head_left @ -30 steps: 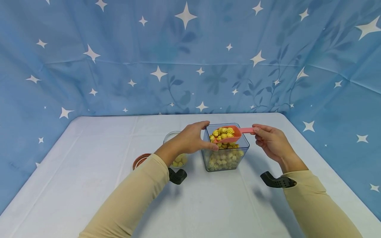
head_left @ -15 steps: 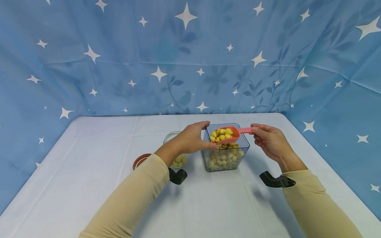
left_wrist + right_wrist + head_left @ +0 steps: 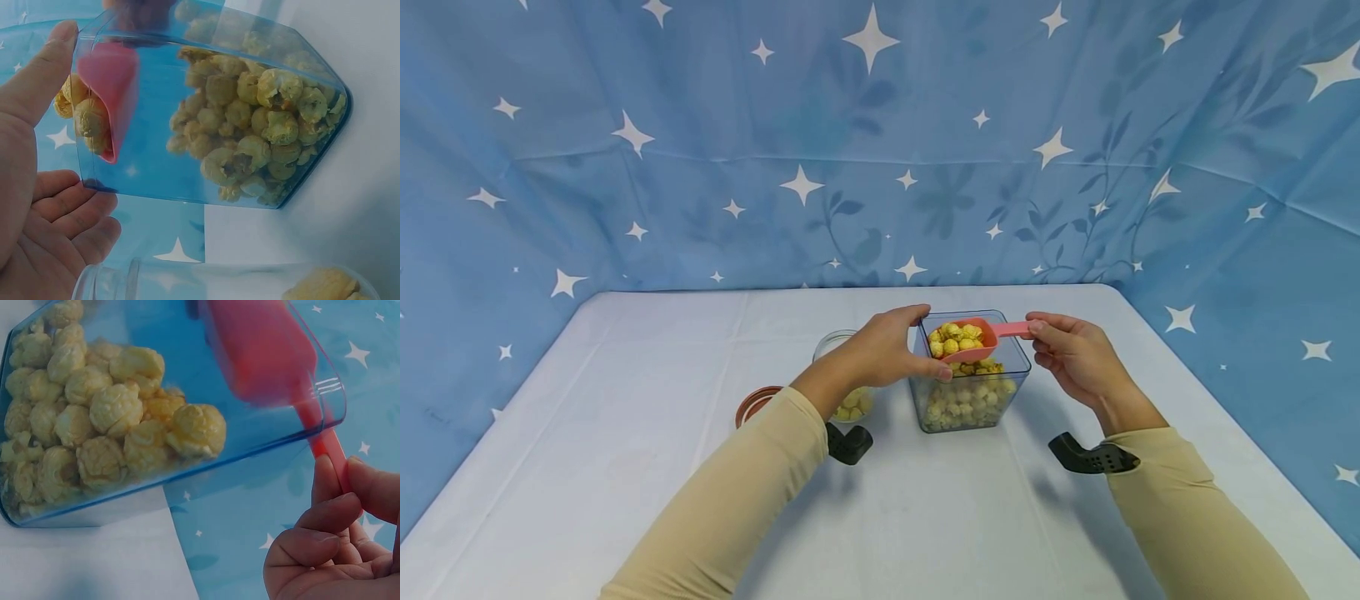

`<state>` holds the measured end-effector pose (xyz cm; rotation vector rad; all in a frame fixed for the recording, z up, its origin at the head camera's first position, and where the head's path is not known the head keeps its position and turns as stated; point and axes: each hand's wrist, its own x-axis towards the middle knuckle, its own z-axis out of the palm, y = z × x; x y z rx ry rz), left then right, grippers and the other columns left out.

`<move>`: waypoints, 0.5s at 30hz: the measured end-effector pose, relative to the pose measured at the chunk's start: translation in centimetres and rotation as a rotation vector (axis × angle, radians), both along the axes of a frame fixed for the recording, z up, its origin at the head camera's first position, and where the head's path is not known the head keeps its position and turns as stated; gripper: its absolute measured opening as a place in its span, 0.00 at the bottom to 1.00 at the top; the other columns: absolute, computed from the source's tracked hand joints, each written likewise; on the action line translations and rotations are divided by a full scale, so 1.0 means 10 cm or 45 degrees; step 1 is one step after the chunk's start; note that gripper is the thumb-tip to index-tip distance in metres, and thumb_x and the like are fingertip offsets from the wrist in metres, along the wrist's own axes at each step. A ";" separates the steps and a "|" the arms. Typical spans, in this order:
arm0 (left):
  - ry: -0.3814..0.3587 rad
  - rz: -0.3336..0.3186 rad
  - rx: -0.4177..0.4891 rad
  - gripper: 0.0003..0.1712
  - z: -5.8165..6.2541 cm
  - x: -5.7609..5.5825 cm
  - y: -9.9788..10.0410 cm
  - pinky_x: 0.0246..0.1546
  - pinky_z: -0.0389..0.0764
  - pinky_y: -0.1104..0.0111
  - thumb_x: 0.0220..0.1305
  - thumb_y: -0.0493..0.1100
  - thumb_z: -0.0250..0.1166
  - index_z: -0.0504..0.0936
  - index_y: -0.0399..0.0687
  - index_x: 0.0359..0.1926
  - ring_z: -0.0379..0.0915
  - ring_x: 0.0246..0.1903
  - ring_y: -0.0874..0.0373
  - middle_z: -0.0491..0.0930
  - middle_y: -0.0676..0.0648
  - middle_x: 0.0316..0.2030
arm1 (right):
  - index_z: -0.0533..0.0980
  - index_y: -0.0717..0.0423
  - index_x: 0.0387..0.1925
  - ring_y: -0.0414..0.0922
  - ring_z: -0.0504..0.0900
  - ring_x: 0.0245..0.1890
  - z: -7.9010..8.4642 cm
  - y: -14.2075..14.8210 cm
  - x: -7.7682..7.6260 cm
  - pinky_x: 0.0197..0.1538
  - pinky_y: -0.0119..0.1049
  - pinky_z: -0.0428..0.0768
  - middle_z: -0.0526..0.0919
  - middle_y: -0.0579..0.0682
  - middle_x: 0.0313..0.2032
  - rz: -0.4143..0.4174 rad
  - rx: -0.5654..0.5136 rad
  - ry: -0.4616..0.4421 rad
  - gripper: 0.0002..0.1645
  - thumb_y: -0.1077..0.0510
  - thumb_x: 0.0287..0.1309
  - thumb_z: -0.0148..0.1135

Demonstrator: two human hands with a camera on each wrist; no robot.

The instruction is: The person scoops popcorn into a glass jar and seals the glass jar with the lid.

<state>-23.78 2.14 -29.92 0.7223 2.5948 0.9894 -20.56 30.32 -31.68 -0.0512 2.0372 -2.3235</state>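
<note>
Head view: a reddish-brown ring [image 3: 748, 406], perhaps a lid, lies partly hidden by the left sleeve [image 3: 722, 500]; next, a glass jar [image 3: 829, 341]; then the left hand [image 3: 883, 348], thumb and fingers gripping the rim of a clear popcorn container [image 3: 992, 376]. Within its mouth sits a loaded pink scoop [image 3: 989, 337]; the right hand [image 3: 1081, 354] pinches its handle.

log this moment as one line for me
left grip: holds bin | right grip: pinches scoop | scoop: partly inside bin, carrying popcorn | bin: upright, more popcorn below | jar: left of bin
</note>
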 end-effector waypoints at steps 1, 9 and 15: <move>0.001 0.002 -0.001 0.58 0.00 0.00 0.00 0.68 0.64 0.54 0.54 0.61 0.76 0.56 0.49 0.78 0.57 0.71 0.51 0.64 0.45 0.72 | 0.86 0.47 0.38 0.40 0.72 0.31 0.00 0.00 0.00 0.35 0.27 0.76 0.79 0.45 0.32 -0.002 0.003 -0.004 0.08 0.59 0.70 0.61; 0.012 -0.011 0.000 0.58 -0.01 0.01 0.00 0.68 0.65 0.54 0.55 0.61 0.76 0.55 0.49 0.78 0.58 0.71 0.51 0.64 0.45 0.72 | 0.85 0.47 0.38 0.41 0.72 0.32 -0.02 0.06 0.01 0.36 0.27 0.76 0.81 0.45 0.33 -0.018 -0.020 -0.026 0.07 0.58 0.69 0.62; 0.016 -0.012 -0.004 0.59 -0.02 0.01 0.00 0.67 0.65 0.54 0.55 0.62 0.75 0.55 0.49 0.78 0.58 0.71 0.51 0.64 0.44 0.72 | 0.86 0.48 0.38 0.41 0.72 0.32 -0.04 0.09 0.01 0.36 0.27 0.76 0.82 0.45 0.33 -0.012 -0.061 -0.038 0.07 0.58 0.69 0.62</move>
